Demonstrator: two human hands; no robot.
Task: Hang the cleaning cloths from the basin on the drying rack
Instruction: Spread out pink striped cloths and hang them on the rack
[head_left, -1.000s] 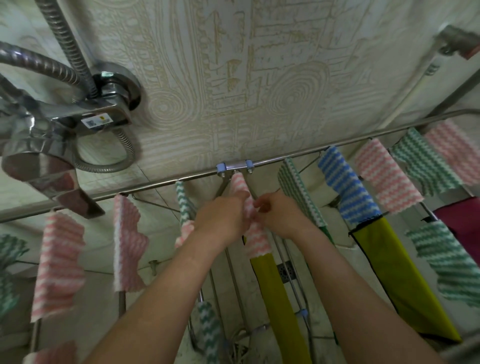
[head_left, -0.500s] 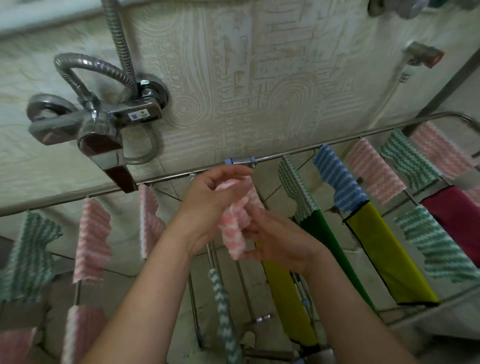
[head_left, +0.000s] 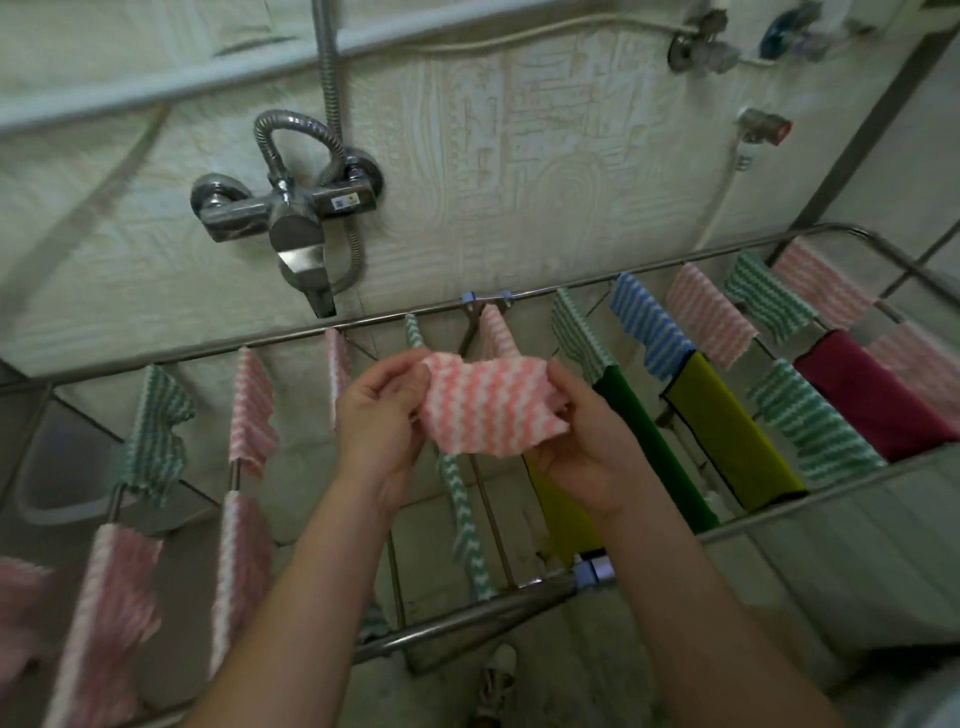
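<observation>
A pink-and-white striped cleaning cloth (head_left: 485, 405) is stretched flat between both hands above the metal drying rack (head_left: 524, 299). My left hand (head_left: 379, 421) pinches its left edge and my right hand (head_left: 582, 441) grips its right edge from below. The cloth hangs just in front of the rack's middle bars. Several striped pink, green and blue cloths hang over the bars on both sides. The basin is out of view.
A chrome shower mixer (head_left: 291, 213) with a hose sticks out of the tiled wall above the rack. Green (head_left: 654, 441), yellow (head_left: 727, 431) and magenta (head_left: 867, 395) cloths hang on the right bars. The rack's near rail (head_left: 467, 618) crosses below my forearms.
My hands have pulled back from the far rail and spread the bunched pink cloth out flat between them. The view has tilted up and back.
</observation>
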